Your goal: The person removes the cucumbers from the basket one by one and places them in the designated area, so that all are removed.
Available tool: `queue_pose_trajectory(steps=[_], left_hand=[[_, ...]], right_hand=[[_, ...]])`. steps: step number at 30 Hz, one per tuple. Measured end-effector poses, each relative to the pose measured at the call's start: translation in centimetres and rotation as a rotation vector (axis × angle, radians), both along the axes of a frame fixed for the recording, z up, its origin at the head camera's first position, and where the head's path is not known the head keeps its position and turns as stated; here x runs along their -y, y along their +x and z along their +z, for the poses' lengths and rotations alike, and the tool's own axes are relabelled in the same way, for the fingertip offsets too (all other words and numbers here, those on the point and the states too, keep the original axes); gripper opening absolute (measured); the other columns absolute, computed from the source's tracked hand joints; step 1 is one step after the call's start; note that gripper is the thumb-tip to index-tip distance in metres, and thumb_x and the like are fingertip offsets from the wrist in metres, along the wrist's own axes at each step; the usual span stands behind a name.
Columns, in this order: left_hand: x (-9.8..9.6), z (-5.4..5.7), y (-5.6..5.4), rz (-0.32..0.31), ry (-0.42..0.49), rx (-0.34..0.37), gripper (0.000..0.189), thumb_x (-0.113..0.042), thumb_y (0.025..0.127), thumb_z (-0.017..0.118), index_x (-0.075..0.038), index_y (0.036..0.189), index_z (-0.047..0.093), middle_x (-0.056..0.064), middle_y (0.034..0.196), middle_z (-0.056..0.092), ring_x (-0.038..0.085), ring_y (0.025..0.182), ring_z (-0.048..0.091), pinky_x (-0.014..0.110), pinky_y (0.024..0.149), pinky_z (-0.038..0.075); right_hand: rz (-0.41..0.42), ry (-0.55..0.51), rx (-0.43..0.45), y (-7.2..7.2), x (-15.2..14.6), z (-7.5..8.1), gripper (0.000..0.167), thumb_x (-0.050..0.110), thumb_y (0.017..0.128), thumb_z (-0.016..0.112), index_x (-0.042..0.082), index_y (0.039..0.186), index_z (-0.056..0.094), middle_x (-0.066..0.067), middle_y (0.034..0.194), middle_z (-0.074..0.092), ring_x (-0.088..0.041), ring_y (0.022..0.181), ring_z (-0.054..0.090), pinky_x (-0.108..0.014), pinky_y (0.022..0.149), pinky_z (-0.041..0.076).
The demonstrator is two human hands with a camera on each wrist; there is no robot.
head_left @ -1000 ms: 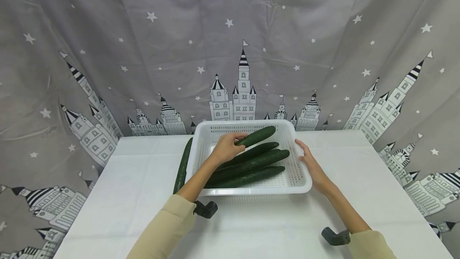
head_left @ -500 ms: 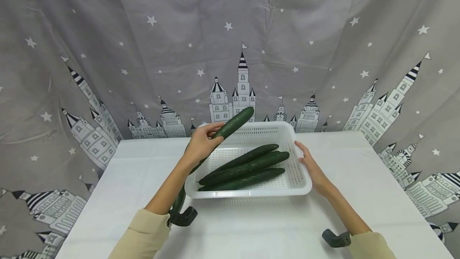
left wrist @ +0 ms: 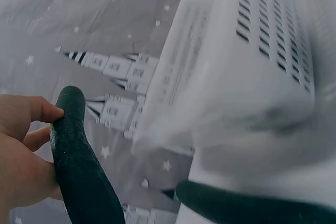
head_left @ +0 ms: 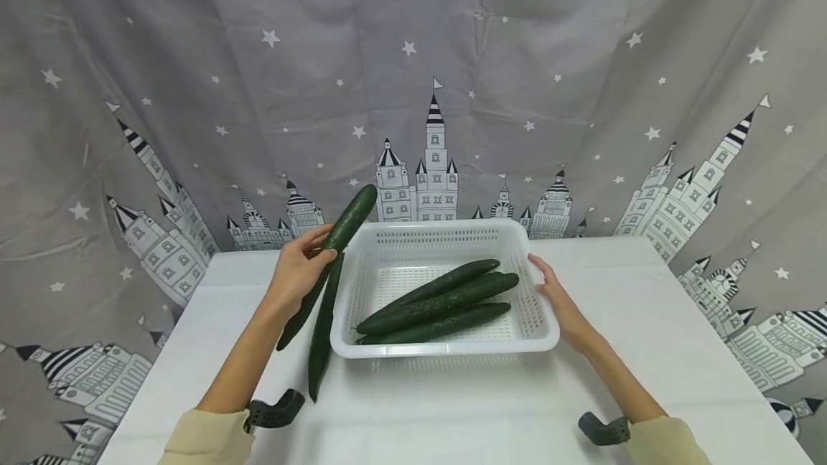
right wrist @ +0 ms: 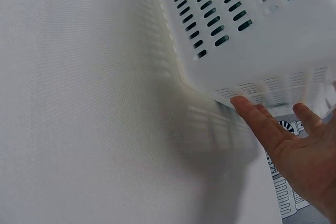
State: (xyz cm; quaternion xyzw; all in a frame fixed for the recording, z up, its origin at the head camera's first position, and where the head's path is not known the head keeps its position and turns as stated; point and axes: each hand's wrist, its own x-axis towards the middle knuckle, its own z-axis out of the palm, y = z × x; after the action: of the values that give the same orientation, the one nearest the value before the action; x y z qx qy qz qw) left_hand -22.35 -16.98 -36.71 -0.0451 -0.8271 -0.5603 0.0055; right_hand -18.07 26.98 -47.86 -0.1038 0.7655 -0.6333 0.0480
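My left hand pinches a long dark green cucumber between thumb and fingers, just left of the white plastic basket. The held cucumber tilts, its upper end pointing to the back. Under and right of it, a second cucumber lies on the table along the basket's left side; the left wrist view shows this lying cucumber at the bottom. Inside the basket are three cucumbers, side by side. My right hand touches the basket's right side, with extended fingers against its outer wall.
A white cloth covers the table. Behind it hangs a grey curtain printed with castles and stars. Dark devices are strapped to both wrists.
My left hand has lifted the cucumber out of the basket and carried it left, past the basket's left rim. My right hand has stayed at the basket's right side.
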Motion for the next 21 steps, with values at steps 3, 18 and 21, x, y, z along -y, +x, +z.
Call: queue_pose_trajectory(steps=[3,18,21], left_hand=[[1.3,-0.5,0.2,0.045,0.012,0.023,0.055,-0.006,0.101,0.055,-0.009,0.154,0.04,0.028,0.147,0.043,0.041,0.128,0.049,0.054,0.101,0.042],[4.3,-5.3,0.3,0.209,0.065,0.236,0.059,-0.012,0.102,0.05,-0.015,0.157,0.033,0.025,0.141,0.047,0.033,0.11,0.057,0.034,0.075,0.051],[4.6,-6.5,0.2,0.224,0.084,0.266,0.059,-0.013,0.101,0.051,-0.014,0.157,0.033,0.025,0.138,0.048,0.032,0.105,0.059,0.032,0.072,0.052]], right_hand=[[-0.002,0.004,0.007,0.0,0.1,0.1,0.059,0.023,0.107,0.026,0.018,0.161,0.004,-0.026,0.161,0.008,-0.057,0.134,0.033,-0.059,0.095,0.046],[-0.012,0.013,-0.004,0.1,0.1,0.0,0.058,0.025,0.108,0.027,0.016,0.161,0.005,-0.025,0.162,0.007,-0.056,0.137,0.029,-0.062,0.096,0.043],[-0.01,0.01,-0.002,0.1,0.1,0.1,0.059,0.024,0.107,0.027,0.015,0.161,0.004,-0.025,0.162,0.006,-0.057,0.137,0.028,-0.064,0.098,0.042]])
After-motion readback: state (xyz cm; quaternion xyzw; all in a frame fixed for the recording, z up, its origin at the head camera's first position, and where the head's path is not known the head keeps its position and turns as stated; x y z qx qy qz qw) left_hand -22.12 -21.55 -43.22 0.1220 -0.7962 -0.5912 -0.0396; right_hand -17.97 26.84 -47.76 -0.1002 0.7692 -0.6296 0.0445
